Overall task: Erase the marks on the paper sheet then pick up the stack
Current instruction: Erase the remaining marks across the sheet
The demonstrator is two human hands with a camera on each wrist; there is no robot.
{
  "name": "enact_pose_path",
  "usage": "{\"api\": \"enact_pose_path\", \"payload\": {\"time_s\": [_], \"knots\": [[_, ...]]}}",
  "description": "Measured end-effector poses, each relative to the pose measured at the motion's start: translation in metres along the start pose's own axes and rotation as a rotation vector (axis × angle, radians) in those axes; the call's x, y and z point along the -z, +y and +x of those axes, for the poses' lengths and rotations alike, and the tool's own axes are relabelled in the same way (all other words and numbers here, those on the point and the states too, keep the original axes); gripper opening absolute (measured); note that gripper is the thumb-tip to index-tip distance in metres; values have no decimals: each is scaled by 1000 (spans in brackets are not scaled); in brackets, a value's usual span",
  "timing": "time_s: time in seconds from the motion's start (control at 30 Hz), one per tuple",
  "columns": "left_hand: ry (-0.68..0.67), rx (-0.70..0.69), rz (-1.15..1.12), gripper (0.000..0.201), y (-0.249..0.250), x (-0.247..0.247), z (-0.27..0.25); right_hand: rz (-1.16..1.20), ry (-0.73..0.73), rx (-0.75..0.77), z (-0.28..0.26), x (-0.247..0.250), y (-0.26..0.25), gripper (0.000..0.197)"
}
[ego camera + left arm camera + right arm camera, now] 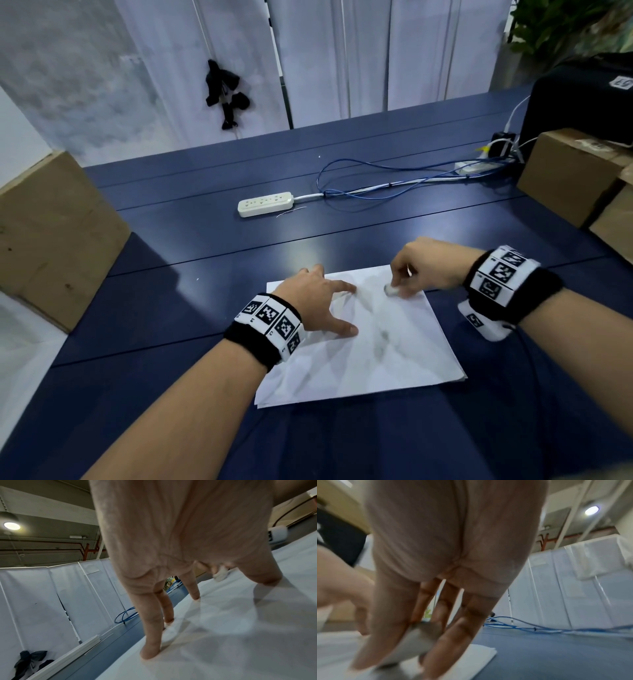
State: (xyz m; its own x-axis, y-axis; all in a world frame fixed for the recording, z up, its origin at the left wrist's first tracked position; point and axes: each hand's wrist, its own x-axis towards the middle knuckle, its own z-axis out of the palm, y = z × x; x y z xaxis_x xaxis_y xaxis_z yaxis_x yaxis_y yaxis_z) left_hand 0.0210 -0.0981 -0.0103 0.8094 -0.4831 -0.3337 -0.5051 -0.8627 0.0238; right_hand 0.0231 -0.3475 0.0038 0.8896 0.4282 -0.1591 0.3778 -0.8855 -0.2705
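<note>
A thin stack of white paper (pixel 376 363) lies on the dark blue table (pixel 171 325) in front of me, with faint grey smudges near its middle. My left hand (pixel 318 301) presses on the sheet's far left part with fingers (pixel 150 651) spread and straight. My right hand (pixel 411 274) pinches a small white eraser (pixel 391 290) and holds it down on the paper near the far right corner. The right wrist view shows the eraser (pixel 414 642) between thumb and fingers, against the paper (pixel 471 660). From the left wrist the eraser (pixel 220 574) appears beyond my fingers.
A white power strip (pixel 265 204) lies further back, with blue cables (pixel 376 185) running right to another strip. Cardboard boxes stand at the left (pixel 51 233) and right (pixel 575 171) table edges. White partition panels (pixel 342 51) close the back.
</note>
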Motion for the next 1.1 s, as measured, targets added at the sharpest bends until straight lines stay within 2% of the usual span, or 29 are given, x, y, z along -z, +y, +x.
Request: {"api": "enact_pose_path", "payload": {"time_s": [0.07, 0.1, 0.23, 0.3, 0.5, 0.7, 0.87, 1.0, 1.1], "knots": [[0, 3, 2, 89, 0, -1, 1, 56, -144, 36, -9, -2, -5, 17], [-1, 2, 5, 89, 0, -1, 0, 42, -164, 50, -9, -2, -7, 16], [3, 4, -1, 87, 1, 0, 0, -78, 39, -51, 7, 4, -7, 16], [8, 6, -4, 87, 1, 0, -1, -115, 78, -80, 10, 3, -6, 22], [14, 8, 2, 89, 1, 0, -1, -36, -127, 2, -22, -4, -13, 23], [40, 28, -49, 90, 4, -1, -12, -78, -84, -51, -29, -6, -24, 18], [94, 7, -137, 93, -6, -5, -39, -79, -50, -100, -39, -7, -33, 32], [37, -34, -114, 81, -15, -16, -63, -107, -76, -122, -42, -10, -38, 17], [34, -36, -135, 83, -19, -22, -67, -108, -15, -61, -44, -7, -48, 25]]}}
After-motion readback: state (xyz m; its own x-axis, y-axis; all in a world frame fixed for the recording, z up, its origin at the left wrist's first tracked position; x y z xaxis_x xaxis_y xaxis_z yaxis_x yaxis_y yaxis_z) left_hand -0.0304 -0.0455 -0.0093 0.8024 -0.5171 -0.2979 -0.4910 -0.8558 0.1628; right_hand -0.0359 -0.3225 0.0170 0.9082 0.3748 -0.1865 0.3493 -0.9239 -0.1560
